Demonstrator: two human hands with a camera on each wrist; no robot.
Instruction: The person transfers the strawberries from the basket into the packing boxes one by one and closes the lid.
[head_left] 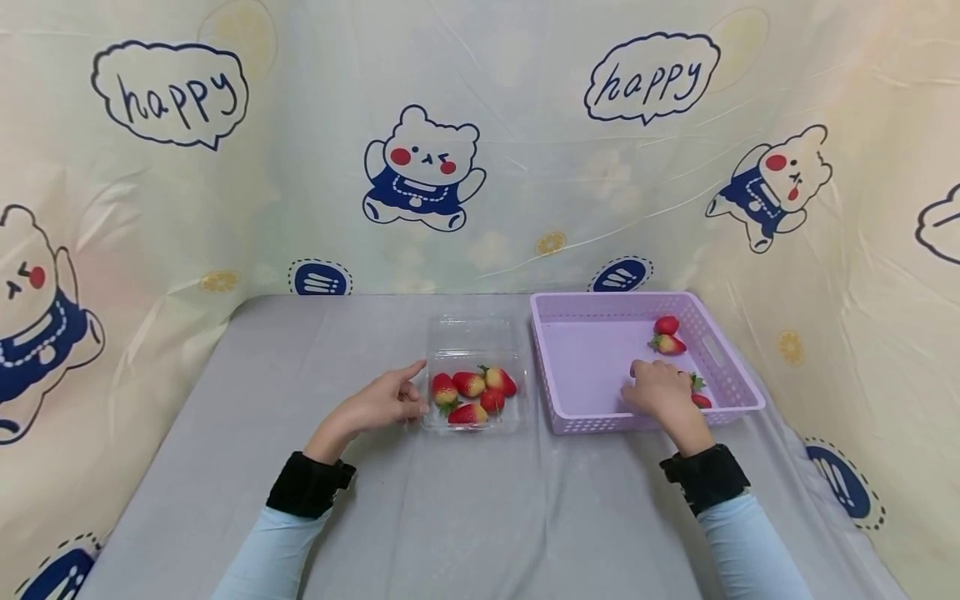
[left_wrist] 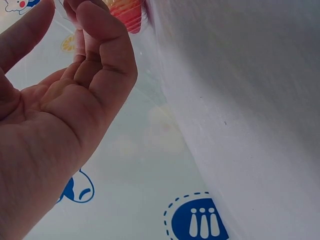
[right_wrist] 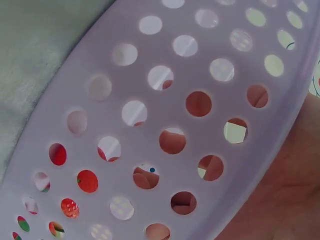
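Two hands are at work over one grey surface [head_left: 442, 525], with one clear plastic clamshell box [head_left: 472, 336] and one lavender perforated basket [head_left: 585, 354] just to its right. Five strawberries [head_left: 468, 384] can be counted in the box. In the basket at least three more show: two lie together near the back right, and another is partly covered by the right hand [head_left: 660, 392] (a green leaf tuft shows there too, and whether it belongs to that same berry I cannot tell).

The strawberries are red and glossy, several fading to pale yellow at one end, some with green leaves; those in the box lie loosely jumbled in its base, while its transparent lid stands open at the back.

The left hand [head_left: 381, 402] is at the box's left side, its grip spread, thumb set apart from the bent fingers. The right hand reaches down inside the basket near its front right, fingers bent; whether its grip pinches a berry I cannot tell, as the perforated wall hides most of it in the right wrist view.

Two black wristbands [head_left: 309, 486] circle the wrists, above two light-blue sleeves [head_left: 273, 554]. Three cartoon bears [head_left: 425, 167] show on the cloth behind, one cut off at the left.
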